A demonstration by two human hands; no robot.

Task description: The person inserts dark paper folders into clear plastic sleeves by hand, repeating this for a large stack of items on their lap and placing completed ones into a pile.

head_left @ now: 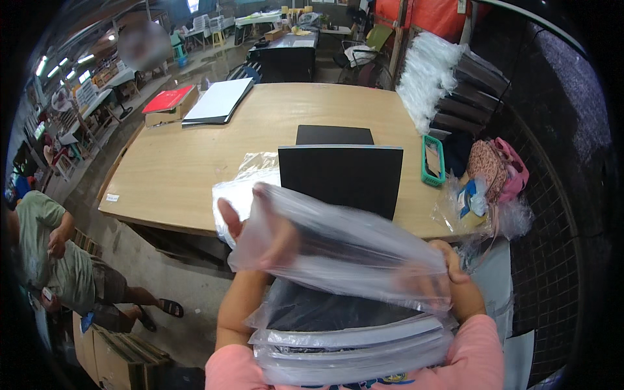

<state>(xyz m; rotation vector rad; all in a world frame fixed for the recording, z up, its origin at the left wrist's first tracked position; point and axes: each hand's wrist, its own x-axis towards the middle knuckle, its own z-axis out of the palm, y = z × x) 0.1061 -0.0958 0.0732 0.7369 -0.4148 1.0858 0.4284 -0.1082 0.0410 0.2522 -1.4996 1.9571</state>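
Observation:
A clear plastic bag (351,237) is stretched between my two hands, above the near edge of the table. My left hand (273,240) grips its left end, seen blurred through the film with the thumb sticking out. At the right end, my right hand (452,263) is closed round the bag's edge. Whether anything lies inside the bag, I cannot tell. Below it, close to my body, are several plastic-wrapped dark, flat items with white edges (354,338). Just beyond my hands a black panel (341,175) rests on the table, with another black flat piece (335,135) behind it.
More clear plastic sheets (250,179) lie on the wooden table (175,169). A red-topped box (170,101) and a white-topped stack (220,103) stand far left. At right are a green basket (433,162), bags (497,166) and wrapped stacks (474,88). Another person (58,247) is at left.

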